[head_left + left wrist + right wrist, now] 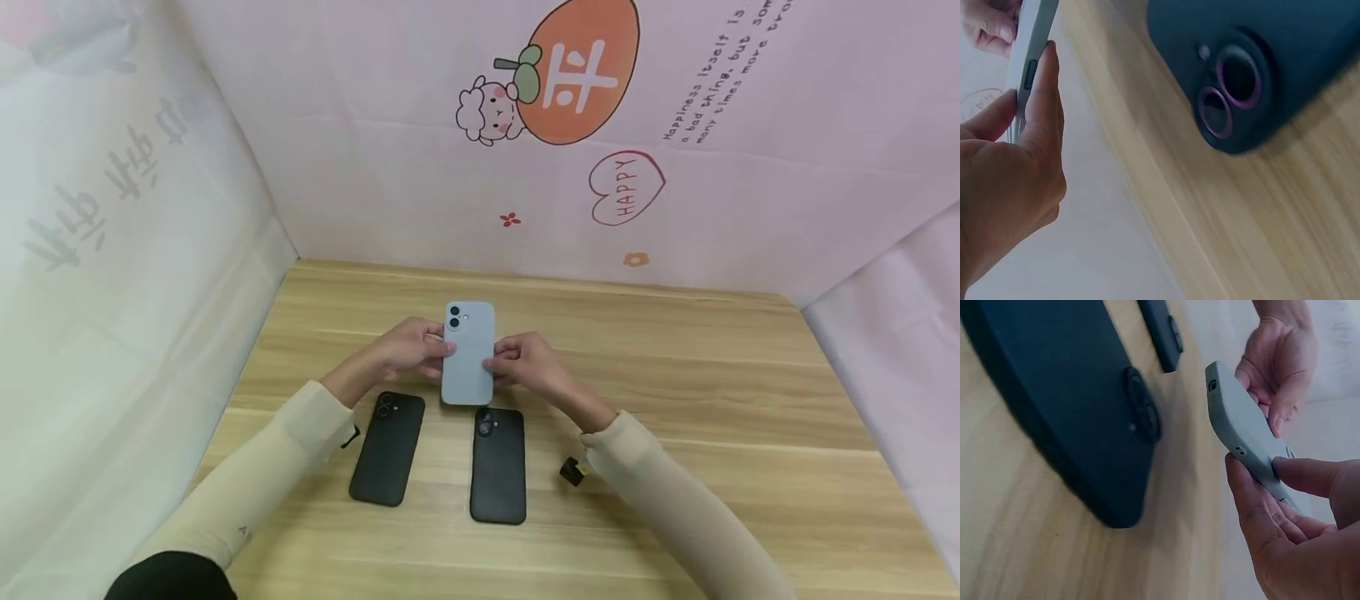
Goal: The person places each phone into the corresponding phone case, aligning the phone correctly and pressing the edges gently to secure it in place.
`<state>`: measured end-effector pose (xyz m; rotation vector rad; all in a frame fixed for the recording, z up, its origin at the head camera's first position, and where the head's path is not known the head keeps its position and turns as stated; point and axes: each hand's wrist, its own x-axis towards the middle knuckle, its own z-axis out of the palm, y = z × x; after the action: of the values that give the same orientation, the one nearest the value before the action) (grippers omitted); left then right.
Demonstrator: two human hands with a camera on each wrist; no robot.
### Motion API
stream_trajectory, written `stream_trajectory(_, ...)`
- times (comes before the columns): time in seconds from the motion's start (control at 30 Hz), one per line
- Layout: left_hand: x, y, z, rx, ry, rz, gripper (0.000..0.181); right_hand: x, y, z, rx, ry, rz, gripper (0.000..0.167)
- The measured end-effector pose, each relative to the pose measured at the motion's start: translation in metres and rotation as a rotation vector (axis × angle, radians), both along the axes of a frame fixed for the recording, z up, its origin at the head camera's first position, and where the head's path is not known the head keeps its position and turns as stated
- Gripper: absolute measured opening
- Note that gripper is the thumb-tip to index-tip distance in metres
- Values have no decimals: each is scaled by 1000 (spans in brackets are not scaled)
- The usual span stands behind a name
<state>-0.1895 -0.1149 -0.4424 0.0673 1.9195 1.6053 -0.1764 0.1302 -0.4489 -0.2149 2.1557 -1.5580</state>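
Observation:
A light blue-grey phone (468,367) is held up off the table between both hands, camera side toward the head view. My left hand (411,346) pinches its left edge, thumb on the back. On the opposite edge my right hand (531,365) grips it between thumb and fingers. The right wrist view shows the phone's (1238,419) bottom end with its port opening, held clear of the wooden surface. Two dark phones lie camera side up nearer the person: one black phone (387,450) at left, another black phone (498,468) below the light one.
The wooden table (675,367) meets a white printed cloth (375,167) at its back, with cloth on both sides too. A small black and yellow item (572,472) shows beside the right cuff.

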Motion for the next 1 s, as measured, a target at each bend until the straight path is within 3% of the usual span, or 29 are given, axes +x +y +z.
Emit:
stream_trajectory(0.33,-12,-4,-17,-86,-6,-24,33,-4,-10,-18,54,-19,4,20)
stream_trajectory(0.7,-12,-3,-27,-162,58,-52,34,-5,-12,-26,89,-22,13,33)
stream_trajectory(0.87,-11,2,-31,-215,120,-13,36,-6,-11,-27,83,-36,29,36)
stream_trajectory(1.0,-9,5,-30,-315,195,-4,29,-5,-11,-26,137,-16,38,38)
